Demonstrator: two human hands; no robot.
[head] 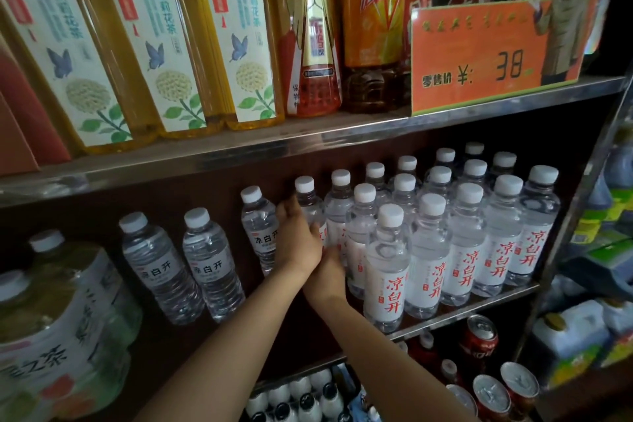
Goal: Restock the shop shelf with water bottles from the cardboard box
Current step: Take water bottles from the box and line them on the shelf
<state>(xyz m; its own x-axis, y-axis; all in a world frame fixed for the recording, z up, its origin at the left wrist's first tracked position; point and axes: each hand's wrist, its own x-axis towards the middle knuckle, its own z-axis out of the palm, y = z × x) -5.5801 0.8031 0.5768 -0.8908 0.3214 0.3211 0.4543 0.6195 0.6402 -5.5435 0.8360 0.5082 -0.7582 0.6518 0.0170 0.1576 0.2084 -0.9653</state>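
The middle shelf (472, 310) carries several rows of white-capped water bottles (462, 243) with red lettering. My left hand (296, 236) reaches in at the left end of those rows and curls round the upper body of one water bottle (306, 197), which stands upright. My right hand (327, 272) sits just below and against my left hand, at the lower part of the bottles. Its fingers are hidden behind my left hand and the bottles. Three more water bottles (209, 260) with dark lettering stand apart to the left. No cardboard box is in view.
The upper shelf (239, 147) holds tea bottles (144, 55) and an orange price sign (493, 55). A shrink-wrapped pack of large tea bottles (58, 325) fills the middle shelf's left. Red cans (479, 339) and small capped bottles (301, 397) sit below. A metal upright (579, 202) bounds the right.
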